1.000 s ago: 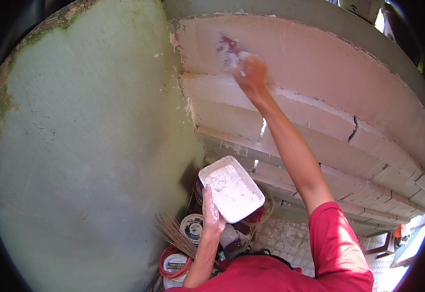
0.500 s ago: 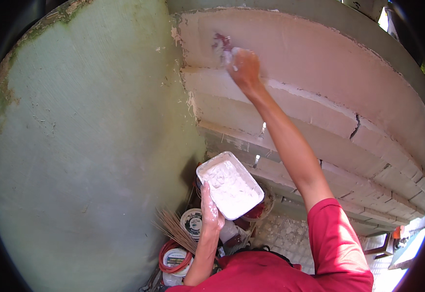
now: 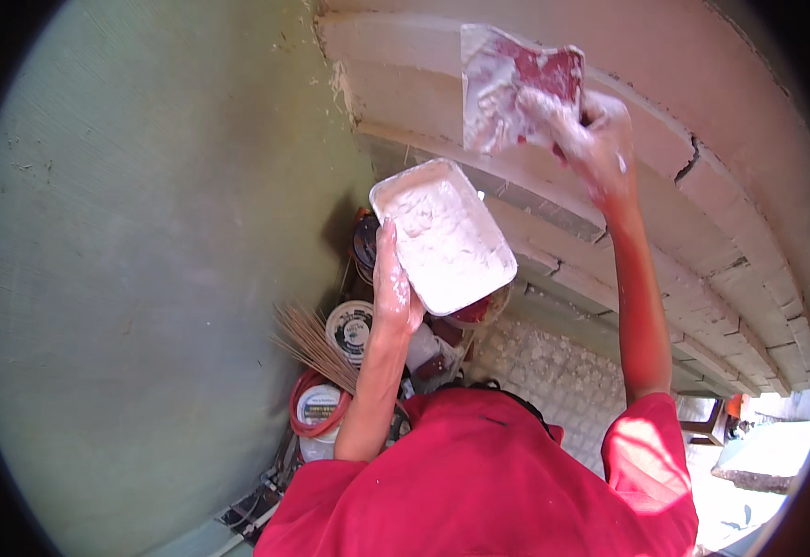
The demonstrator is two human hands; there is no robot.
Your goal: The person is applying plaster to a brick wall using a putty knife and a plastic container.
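My left hand (image 3: 395,288), smeared with white, grips the side of a white rectangular tub (image 3: 414,180). Thick white putty (image 3: 451,243) with a rough, scooped surface fills much of it. Up and to the right, my right hand (image 3: 600,139) is closed on a flat red putty scraper (image 3: 558,74). White putty coats much of the scraper's blade and streaks my fingers. The scraper is held up in front of the stepped pinkish ledges (image 3: 646,200); whether it touches them I cannot tell.
A greenish plastered wall (image 3: 145,241) rises at the left. Beside it stand a lidded white bucket (image 3: 349,332), a bundle of thin sticks (image 3: 314,345) and a red hose coil (image 3: 301,408). Black cracks (image 3: 689,160) run through the ledges. Light paving (image 3: 553,371) lies below.
My right hand has come down and right from the upper wall, bringing the scraper into full view. The tub sits higher in the picture, and the whole view has shifted.
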